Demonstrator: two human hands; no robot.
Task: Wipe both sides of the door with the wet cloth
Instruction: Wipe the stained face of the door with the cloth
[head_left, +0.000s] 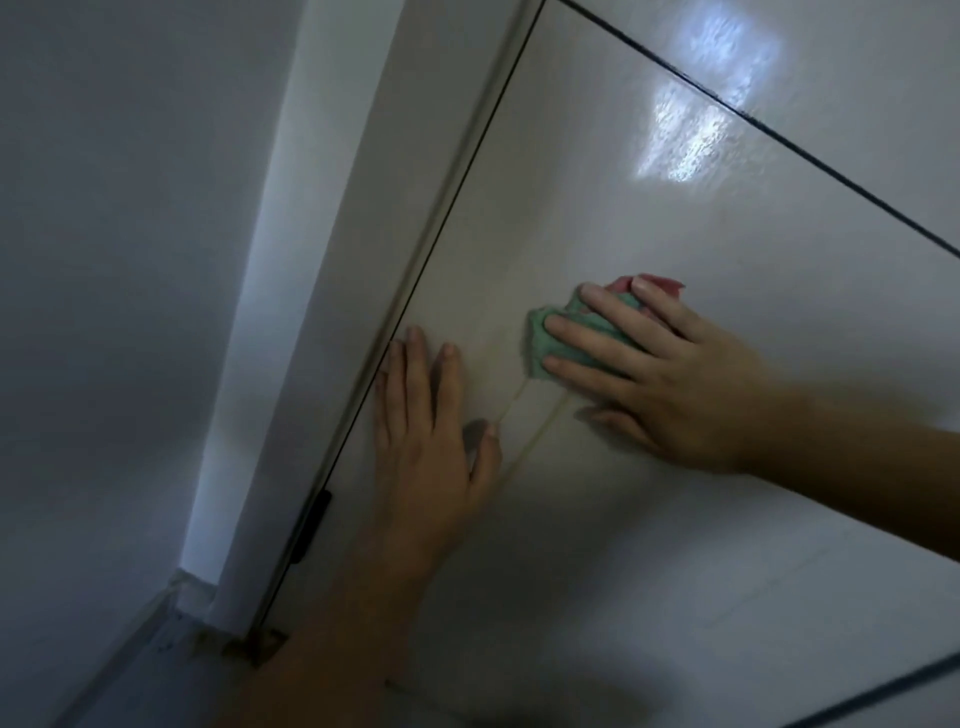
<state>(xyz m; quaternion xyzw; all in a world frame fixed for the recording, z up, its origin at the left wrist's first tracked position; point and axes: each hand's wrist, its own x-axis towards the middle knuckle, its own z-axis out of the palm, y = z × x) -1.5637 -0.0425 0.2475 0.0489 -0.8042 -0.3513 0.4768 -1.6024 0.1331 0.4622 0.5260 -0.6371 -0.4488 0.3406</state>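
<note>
The white door (675, 218) fills the right and middle of the view, glossy with a bright reflection near its top. My right hand (670, 374) presses a bunched green and pink cloth (550, 338) flat against the door face, fingers spread over it. My left hand (431, 436) rests flat on the door just left of the cloth, close to the hinge edge, fingers straight. A thin pale streak runs down the door between the two hands.
The white door frame (322, 291) and a grey wall (114, 260) stand to the left. A black hinge (311, 525) sits on the door edge below my left hand. The floor corner (208, 629) shows at the bottom left.
</note>
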